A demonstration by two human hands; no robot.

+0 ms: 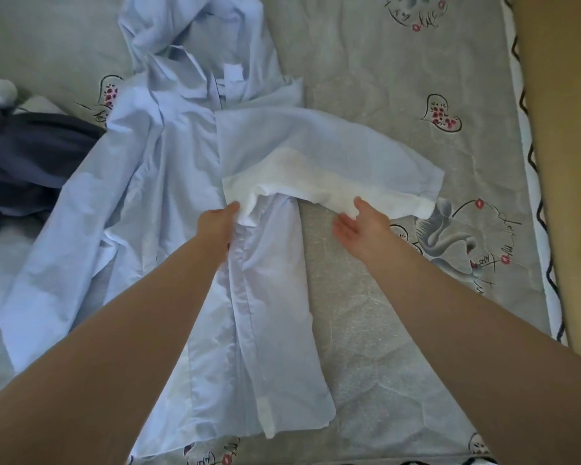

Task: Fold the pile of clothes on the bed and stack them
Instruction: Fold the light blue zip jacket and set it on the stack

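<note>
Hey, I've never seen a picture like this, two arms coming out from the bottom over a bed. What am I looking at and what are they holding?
There is no machine here. A camera worn on a person's head looks forward and down, so the bare arms are that person's own. A light blue shirt lies spread on a grey bedsheet printed with hearts and swans. The left hand grips a fold of the shirt at its middle. The right hand pinches the pale edge of a sleeve stretched to the right, thumb on top. A dark blue garment lies at the left edge.

grey printed bedsheet (366,95) | heart motifs (441,114) | swan print (445,233) | tan wall (564,162) at right
</note>
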